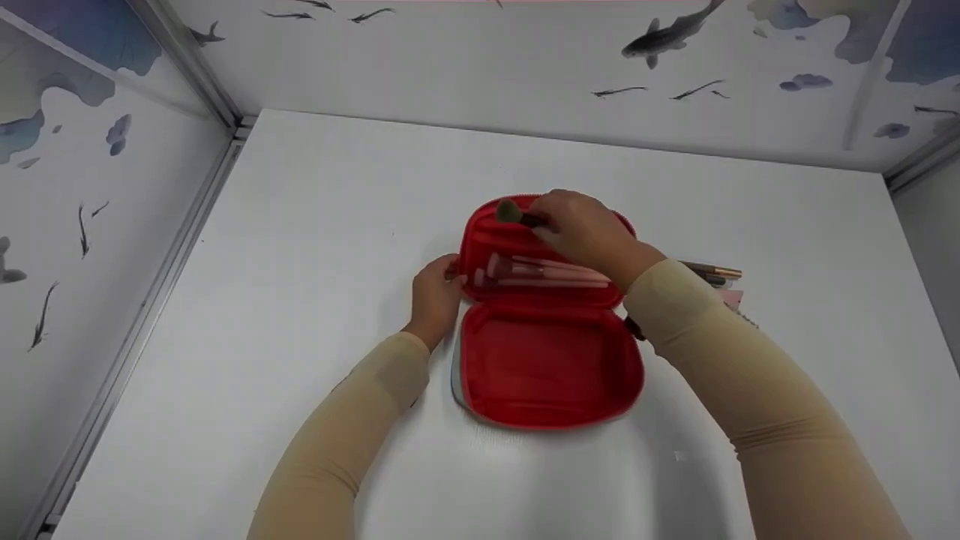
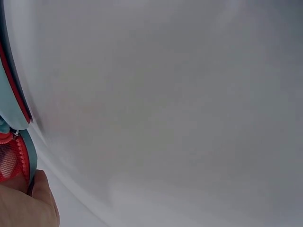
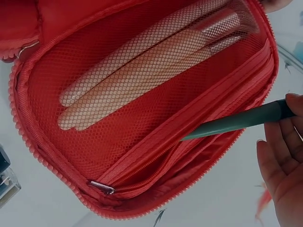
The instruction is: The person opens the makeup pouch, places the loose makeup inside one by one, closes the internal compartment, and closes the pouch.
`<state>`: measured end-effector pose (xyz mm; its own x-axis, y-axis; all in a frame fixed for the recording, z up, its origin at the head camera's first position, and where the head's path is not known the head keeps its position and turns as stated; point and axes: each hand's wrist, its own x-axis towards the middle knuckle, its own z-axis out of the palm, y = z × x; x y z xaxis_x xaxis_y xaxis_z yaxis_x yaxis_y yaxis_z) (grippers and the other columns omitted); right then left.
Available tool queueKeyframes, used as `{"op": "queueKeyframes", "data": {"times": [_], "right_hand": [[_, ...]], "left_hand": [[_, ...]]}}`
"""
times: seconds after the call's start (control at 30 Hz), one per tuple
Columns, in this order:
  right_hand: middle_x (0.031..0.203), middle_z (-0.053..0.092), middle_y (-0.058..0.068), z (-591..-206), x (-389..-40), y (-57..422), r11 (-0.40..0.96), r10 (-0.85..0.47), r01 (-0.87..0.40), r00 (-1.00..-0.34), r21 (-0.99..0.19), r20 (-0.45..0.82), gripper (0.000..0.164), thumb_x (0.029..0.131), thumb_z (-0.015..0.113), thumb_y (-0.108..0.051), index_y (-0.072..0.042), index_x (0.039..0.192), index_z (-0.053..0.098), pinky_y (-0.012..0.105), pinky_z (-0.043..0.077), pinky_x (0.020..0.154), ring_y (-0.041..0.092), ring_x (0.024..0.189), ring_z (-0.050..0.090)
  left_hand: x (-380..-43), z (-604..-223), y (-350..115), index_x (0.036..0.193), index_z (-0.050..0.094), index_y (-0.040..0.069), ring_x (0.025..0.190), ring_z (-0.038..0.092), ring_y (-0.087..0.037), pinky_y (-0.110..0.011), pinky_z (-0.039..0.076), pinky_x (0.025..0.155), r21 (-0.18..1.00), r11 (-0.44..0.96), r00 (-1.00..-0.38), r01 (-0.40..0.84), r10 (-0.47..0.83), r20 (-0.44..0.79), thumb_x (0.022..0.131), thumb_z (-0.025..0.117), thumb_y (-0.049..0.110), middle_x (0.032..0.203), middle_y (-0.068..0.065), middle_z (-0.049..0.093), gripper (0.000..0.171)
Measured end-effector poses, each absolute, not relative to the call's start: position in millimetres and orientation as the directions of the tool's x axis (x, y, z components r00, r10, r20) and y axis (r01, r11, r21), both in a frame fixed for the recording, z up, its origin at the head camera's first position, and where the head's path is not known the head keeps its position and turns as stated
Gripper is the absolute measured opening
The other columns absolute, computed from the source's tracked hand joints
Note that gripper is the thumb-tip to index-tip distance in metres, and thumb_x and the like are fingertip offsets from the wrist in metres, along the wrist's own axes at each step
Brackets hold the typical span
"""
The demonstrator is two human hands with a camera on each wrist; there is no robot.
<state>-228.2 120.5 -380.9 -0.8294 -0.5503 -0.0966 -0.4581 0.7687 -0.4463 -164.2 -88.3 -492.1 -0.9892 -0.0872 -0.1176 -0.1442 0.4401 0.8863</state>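
Note:
A red-lined zip case (image 1: 551, 367) lies unfolded on the white table, its outer shell pale blue-grey. My left hand (image 1: 435, 300) grips the left edge of its far half; finger and thumb pinch that edge in the left wrist view. Over the same half, my right hand (image 1: 589, 229) holds a makeup brush (image 1: 508, 211), bristles pointing left. The green handle (image 3: 227, 125) slants down to the unzipped opening of the mesh pocket (image 3: 142, 146), tip right at the zip. Behind the mesh lie several pink makeup brushes (image 3: 128, 90). The zip pull (image 3: 102, 187) sits at one end of the opening.
Right of the case, partly behind my right forearm, lie slim gold-and-dark cosmetic items (image 1: 724, 271) and a pink piece (image 1: 733, 298). A dark object (image 1: 634, 328) touches the case's right side. Fish-patterned panels (image 1: 450, 67) border the table (image 1: 322, 225).

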Motion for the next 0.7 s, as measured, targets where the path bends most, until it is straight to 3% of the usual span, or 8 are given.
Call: {"op": "queueKeyframes", "data": {"times": [0.7], "right_hand": [[0.112, 0.065, 0.006, -395, -233, 127, 0.835, -0.528, -0.432, -0.805, -0.341, -0.272, 0.024, 0.097, 0.057, -0.014, -0.009, 0.120, 0.064, 0.042, 0.047, 0.098, 0.023, 0.104, 0.058]], "left_hand": [[-163, -493, -87, 0.125, 0.059, -0.002, 0.109, 0.060, -0.022, -0.030, 0.050, 0.090, 0.895, 0.423, -0.989, -0.139, -0.100, -0.107, 0.092, 0.058, -0.002, 0.114, -0.013, 0.065, 0.033]]}}
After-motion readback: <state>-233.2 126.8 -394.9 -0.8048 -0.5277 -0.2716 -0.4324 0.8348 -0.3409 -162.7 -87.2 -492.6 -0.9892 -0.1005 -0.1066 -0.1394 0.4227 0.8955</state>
